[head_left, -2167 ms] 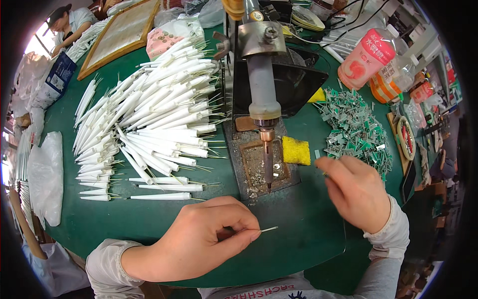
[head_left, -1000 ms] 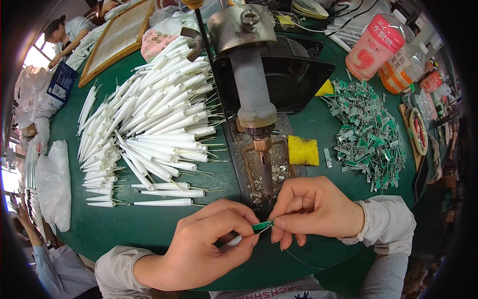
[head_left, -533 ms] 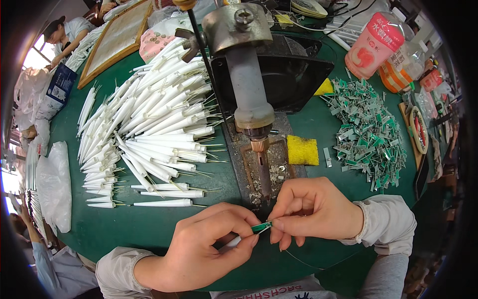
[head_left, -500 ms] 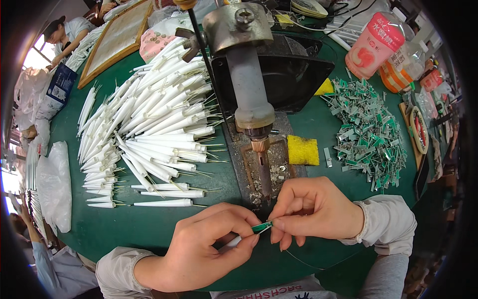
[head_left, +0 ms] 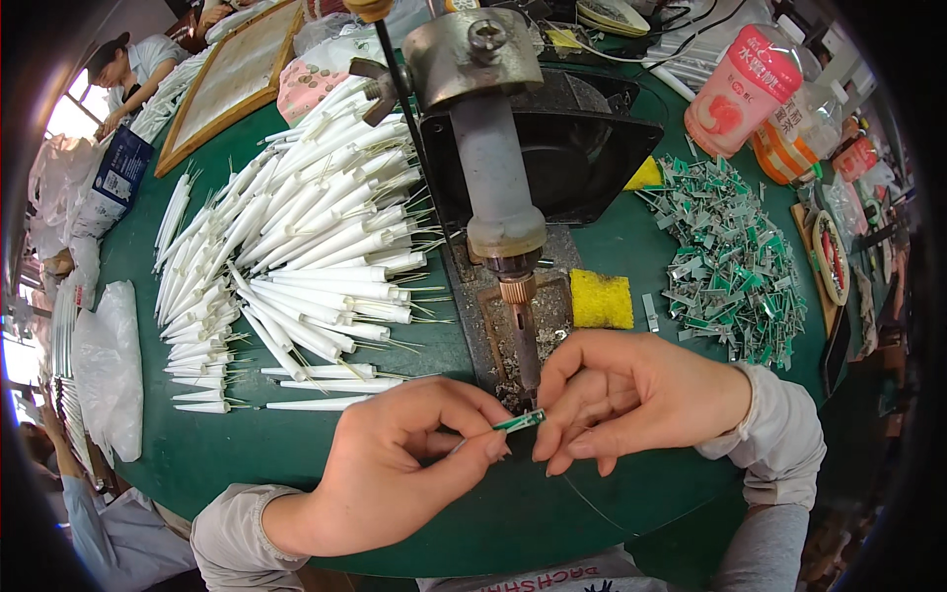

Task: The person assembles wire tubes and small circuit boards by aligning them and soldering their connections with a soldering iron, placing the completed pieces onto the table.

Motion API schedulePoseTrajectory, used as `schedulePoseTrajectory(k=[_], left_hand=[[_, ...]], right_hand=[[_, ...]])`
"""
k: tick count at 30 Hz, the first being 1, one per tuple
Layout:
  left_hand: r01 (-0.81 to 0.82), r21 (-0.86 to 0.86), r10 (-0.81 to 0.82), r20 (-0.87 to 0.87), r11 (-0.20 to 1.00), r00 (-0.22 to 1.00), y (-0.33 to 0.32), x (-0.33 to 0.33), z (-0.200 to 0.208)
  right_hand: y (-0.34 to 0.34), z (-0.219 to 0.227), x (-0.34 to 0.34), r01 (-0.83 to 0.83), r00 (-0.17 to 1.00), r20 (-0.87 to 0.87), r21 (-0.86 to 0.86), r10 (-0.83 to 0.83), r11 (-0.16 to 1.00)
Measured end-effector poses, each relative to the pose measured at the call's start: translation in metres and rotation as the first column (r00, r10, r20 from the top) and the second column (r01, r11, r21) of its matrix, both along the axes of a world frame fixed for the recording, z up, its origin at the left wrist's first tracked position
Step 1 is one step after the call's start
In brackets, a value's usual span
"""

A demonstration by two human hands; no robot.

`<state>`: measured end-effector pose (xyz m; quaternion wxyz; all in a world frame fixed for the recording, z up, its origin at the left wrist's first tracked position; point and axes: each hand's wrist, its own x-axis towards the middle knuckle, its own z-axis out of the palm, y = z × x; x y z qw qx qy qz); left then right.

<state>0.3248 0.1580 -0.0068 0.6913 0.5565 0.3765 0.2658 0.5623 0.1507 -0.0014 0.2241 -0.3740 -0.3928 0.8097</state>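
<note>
My left hand [head_left: 400, 464] and my right hand [head_left: 631, 395] meet over the near part of the green round table [head_left: 247, 454]. Between their fingertips they pinch a small green circuit strip [head_left: 520, 421]; a thin wire lead runs from it into my left fingers. The strip sits just below the tip of a soldering iron [head_left: 523, 340] that hangs down from a grey metal stand [head_left: 493, 148]. Under the iron lies a metal plate [head_left: 493, 345] speckled with solder bits.
A big heap of white tapered tubes with wire leads [head_left: 296, 247] covers the table's left. A pile of small green circuit strips [head_left: 735, 266] lies at the right, a yellow sponge [head_left: 602, 299] beside the plate. Pink bottle [head_left: 740, 89] at back right; another person [head_left: 133, 69] at far left.
2.2 s ago my hands were apart, the left holding a thin wire and the right near the strip pile. Since 1.0 s ago they have held the green strip together, nearly still.
</note>
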Motion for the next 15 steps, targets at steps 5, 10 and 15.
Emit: schedulePoseTrajectory(k=[5,10,15], left_hand=[[-0.058,-0.036,0.06,0.047,0.998,0.997,0.005,0.003,-0.002],[-0.08,-0.042,0.084,0.095,0.996,0.992,0.006,0.007,0.001],[-0.074,-0.011,0.075,0.123,0.997,0.99,0.007,0.007,0.002]], right_hand=[[0.0,0.017,0.007,-0.123,0.963,0.262,0.206,0.066,0.971],[-0.014,0.019,-0.007,-0.119,0.889,0.388,0.706,-0.241,0.698],[-0.019,0.013,-0.015,0.022,0.862,0.309,0.77,-0.402,0.637]])
